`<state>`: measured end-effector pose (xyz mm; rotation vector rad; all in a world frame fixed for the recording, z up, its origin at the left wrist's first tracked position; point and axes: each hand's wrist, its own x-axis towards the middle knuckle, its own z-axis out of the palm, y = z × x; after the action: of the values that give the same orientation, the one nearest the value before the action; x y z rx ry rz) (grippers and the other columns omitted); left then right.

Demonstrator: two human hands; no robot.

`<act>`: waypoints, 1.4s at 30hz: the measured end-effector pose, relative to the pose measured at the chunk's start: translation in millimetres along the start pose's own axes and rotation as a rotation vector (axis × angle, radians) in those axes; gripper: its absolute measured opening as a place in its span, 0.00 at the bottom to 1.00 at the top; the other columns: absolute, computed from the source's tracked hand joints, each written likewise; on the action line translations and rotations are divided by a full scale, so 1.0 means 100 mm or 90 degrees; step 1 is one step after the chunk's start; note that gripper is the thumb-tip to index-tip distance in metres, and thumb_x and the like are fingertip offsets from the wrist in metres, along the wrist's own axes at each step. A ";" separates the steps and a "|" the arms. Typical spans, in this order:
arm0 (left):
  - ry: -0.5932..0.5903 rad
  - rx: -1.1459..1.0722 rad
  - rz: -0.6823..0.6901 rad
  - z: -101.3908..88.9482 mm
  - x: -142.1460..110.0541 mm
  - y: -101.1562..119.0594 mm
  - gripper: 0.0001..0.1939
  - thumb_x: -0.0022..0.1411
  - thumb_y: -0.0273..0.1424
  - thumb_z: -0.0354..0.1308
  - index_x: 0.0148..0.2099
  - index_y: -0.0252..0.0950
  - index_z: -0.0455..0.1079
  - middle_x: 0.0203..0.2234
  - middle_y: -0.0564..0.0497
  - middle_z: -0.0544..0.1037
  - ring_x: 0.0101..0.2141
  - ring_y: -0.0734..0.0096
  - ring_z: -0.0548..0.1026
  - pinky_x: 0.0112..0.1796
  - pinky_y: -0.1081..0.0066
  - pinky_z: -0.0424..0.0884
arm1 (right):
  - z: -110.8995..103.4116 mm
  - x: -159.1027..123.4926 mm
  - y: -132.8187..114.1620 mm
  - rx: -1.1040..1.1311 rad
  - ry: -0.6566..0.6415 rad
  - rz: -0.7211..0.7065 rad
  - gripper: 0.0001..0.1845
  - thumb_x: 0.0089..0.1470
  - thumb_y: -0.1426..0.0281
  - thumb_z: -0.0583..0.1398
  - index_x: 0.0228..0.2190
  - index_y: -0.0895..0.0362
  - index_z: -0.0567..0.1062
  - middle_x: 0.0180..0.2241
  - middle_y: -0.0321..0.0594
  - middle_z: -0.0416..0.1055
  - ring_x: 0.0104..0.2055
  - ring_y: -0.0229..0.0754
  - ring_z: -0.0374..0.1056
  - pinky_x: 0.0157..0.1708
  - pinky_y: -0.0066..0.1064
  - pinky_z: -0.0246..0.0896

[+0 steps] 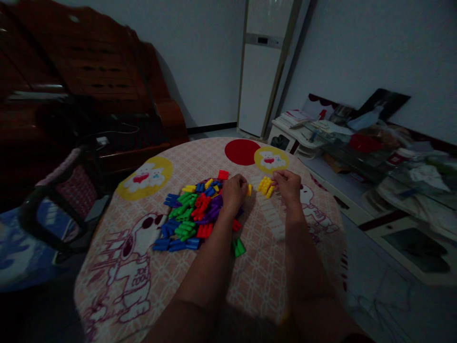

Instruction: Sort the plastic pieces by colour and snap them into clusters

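My left hand [233, 193] is closed in a pinch at the right edge of the pile, with a yellow building block [249, 190] at its fingertips. My right hand [288, 185] pinches the right side of a cluster of yellow building blocks [264, 186] joined together. A narrow gap separates the single yellow block from this cluster. Left of my hands lies a pile of plastic building blocks: green ones [184, 209], red ones [201, 206], blue ones [183, 245] and purple ones [213, 212]. My left hand and forearm hide part of the pile.
A patterned cloth covers the round table [250, 286]. One green block [239, 247] lies near my left forearm, and a red block [223, 175] sits at the pile's far side. A chair [67, 190] stands left; a cluttered cabinet [335, 186] stands right.
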<state>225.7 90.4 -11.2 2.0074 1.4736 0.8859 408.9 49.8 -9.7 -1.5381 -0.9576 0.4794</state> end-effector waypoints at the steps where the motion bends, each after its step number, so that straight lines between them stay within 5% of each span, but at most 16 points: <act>1: 0.026 0.018 -0.021 0.03 -0.01 -0.01 0.05 0.60 0.27 0.57 0.37 0.36 0.74 0.33 0.48 0.81 0.36 0.65 0.77 0.38 0.69 0.67 | -0.04 0.04 0.09 -0.014 0.046 0.006 0.16 0.45 0.61 0.61 0.31 0.61 0.79 0.24 0.39 0.75 0.23 0.39 0.71 0.19 0.25 0.63; 5: 0.062 0.039 -0.032 0.19 -0.05 0.00 0.06 0.62 0.28 0.56 0.41 0.36 0.72 0.37 0.47 0.80 0.40 0.64 0.76 0.40 0.69 0.67 | -0.09 0.13 0.42 -0.042 0.110 0.064 0.13 0.45 0.64 0.59 0.28 0.61 0.78 0.20 0.37 0.73 0.20 0.38 0.69 0.18 0.25 0.63; 13: -0.004 0.031 -0.021 0.47 -0.03 0.11 0.13 0.63 0.30 0.57 0.50 0.36 0.71 0.44 0.42 0.78 0.45 0.62 0.75 0.46 0.66 0.67 | 0.01 0.18 0.71 -0.065 0.098 0.085 0.14 0.45 0.66 0.59 0.32 0.61 0.79 0.23 0.39 0.76 0.24 0.40 0.73 0.22 0.26 0.68; 21: -0.130 -0.042 -0.076 0.45 -0.02 0.11 0.23 0.53 0.27 0.65 0.53 0.33 0.73 0.41 0.43 0.81 0.41 0.63 0.77 0.41 0.69 0.70 | -0.06 0.17 0.71 -0.119 0.088 0.023 0.18 0.49 0.63 0.57 0.34 0.61 0.81 0.25 0.42 0.77 0.31 0.43 0.74 0.31 0.29 0.69; 28: -0.113 -0.051 -0.064 0.53 0.01 0.10 0.22 0.53 0.24 0.62 0.53 0.32 0.74 0.42 0.43 0.81 0.41 0.65 0.77 0.41 0.71 0.70 | -0.06 0.16 0.68 -0.150 -0.005 -0.014 0.22 0.51 0.57 0.55 0.34 0.60 0.81 0.28 0.41 0.77 0.35 0.45 0.73 0.34 0.31 0.68; 42: -0.117 -0.081 -0.015 0.61 0.00 0.01 0.28 0.54 0.24 0.61 0.59 0.33 0.69 0.49 0.42 0.78 0.46 0.63 0.76 0.49 0.68 0.70 | -0.06 0.09 0.56 -0.149 -0.024 -0.001 0.22 0.52 0.56 0.54 0.32 0.60 0.80 0.27 0.42 0.76 0.33 0.44 0.71 0.33 0.31 0.66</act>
<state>272.1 89.7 -50.7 1.9192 1.3036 0.7449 435.2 55.7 -60.2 -1.7431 -1.0735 0.4065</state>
